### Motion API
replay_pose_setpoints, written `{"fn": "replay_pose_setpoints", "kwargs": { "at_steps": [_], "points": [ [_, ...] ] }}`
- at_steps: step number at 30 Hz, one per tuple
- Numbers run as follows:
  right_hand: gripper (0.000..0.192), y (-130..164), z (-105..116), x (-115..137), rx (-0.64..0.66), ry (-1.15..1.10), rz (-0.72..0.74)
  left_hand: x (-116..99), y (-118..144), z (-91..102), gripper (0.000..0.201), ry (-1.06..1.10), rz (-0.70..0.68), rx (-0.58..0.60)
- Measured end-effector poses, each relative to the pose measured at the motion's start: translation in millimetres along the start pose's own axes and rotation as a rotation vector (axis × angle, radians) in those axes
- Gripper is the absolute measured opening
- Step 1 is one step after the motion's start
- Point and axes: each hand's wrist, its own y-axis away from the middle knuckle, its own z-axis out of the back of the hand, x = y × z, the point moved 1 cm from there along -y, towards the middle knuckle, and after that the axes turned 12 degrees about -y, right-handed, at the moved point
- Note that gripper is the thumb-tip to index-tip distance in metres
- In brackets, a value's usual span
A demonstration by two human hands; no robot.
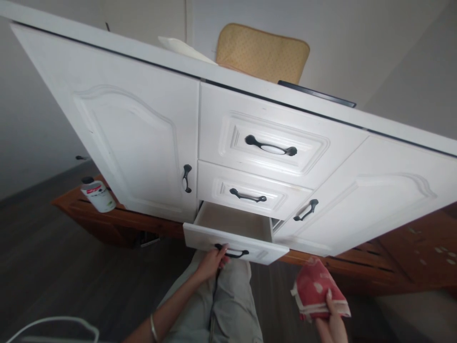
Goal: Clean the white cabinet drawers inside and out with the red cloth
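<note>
The left hand (pixel 211 263) has its grip clenched on the dark curved metal handle (pixel 233 252) of the white bottom drawer (pixel 233 245), which stands pulled out of the white wooden cabinet (pixel 117 143) with its pale inside showing. A thin bangle circles that wrist. At four o'clock from the drawer, the right hand (pixel 333 324) is grasping a folded red cloth with pale spots (pixel 317 290), held in the air well apart from the cabinet. Two closed white drawers sit at twelve o'clock above the open one. A white plastic bottle with a black cap (pixel 97 193) stands on the brown wooden ledge at nine o'clock.
</note>
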Motion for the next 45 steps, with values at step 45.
{"fn": "replay_pose_setpoints", "kwargs": {
  "at_steps": [45],
  "points": [
    [0.035,-39,-198,-61,0.944,0.729,0.806,55,39,-17.1,0.082,-0.127,-0.124,-0.066]
  ]
}}
